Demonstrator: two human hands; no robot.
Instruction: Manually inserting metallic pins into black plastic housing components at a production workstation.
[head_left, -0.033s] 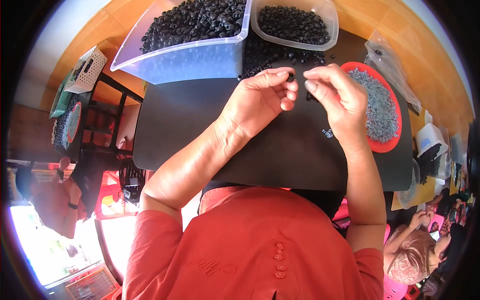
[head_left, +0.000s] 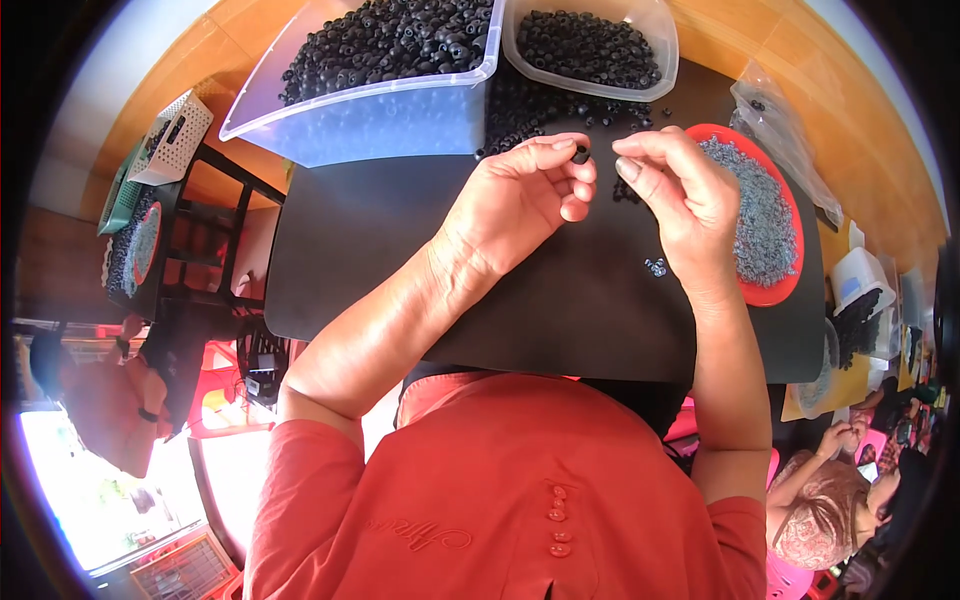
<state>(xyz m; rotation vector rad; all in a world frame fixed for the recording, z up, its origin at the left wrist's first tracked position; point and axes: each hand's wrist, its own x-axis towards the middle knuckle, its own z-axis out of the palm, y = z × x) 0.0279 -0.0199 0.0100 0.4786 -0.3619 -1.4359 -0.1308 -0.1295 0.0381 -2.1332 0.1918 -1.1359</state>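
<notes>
Between the thumb and index finger of my left hand (head_left: 525, 200) is a small black ring-like piece (head_left: 580, 154), its other fingers curled loosely. To its right, my right hand (head_left: 690, 195) has thumb and index fingertips drawn together in a pinch, a short gap away from the black piece. Anything between those right fingertips is too small to make out. Below the right hand a few small clear bluish pieces (head_left: 655, 267) lie on the dark table (head_left: 480, 310). Loose black pieces (head_left: 515, 125) like the held one are scattered behind both hands.
A large clear bin (head_left: 390, 120) of black pieces stands at the back, beside a smaller clear tub (head_left: 590, 90) of them. On the right are a red plate (head_left: 797, 235) heaped with small bluish pieces and a plastic bag (head_left: 785, 140). Other people (head_left: 825, 510) sit at lower right.
My right hand has shifted very slightly to the right, widening the gap to the black piece. My left hand stays almost where it was.
</notes>
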